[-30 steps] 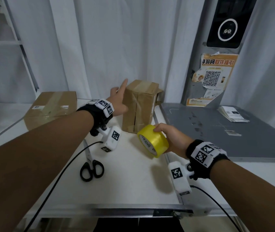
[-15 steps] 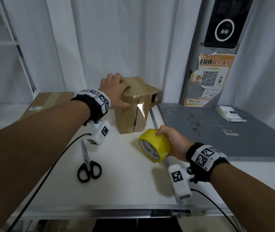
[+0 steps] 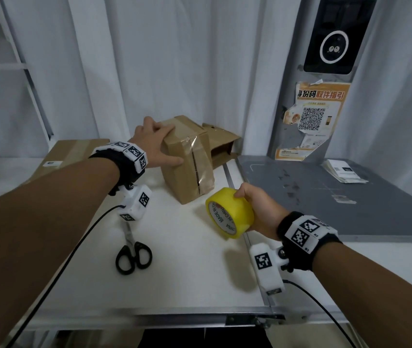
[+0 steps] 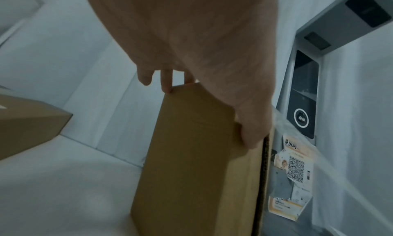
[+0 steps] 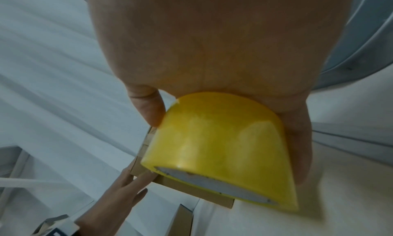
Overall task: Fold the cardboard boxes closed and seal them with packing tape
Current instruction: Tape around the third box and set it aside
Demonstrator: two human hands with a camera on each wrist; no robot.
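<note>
My left hand (image 3: pixel 155 144) is draped over the top left edge of the small cardboard box (image 3: pixel 189 164), fingers curled over the top and thumb pressed on the near face, so I've got a real grip on it. That box stands upright in the middle of the white table (image 3: pixel 182 267), a bit tilted, with clear tape over the seam facing me; the seam still shows a dark gap. Can't see inside it at all.

My right hand (image 3: pixel 257 212) is wrapped around a yellow tape roll (image 3: pixel 230 217), thumb on one side and fingers on the other, holding it just right of and nearer than the box, off the tabletop.

Box count: three. The one I'm holding, a flatter sealed one (image 3: pixel 74 151) off to the far left, and one behind (image 3: pixel 221 144) with a flap up and its dark open side facing me; can't tell what's in there. One pair of black-handled scissors (image 3: pixel 133 254) lies near left.
</note>
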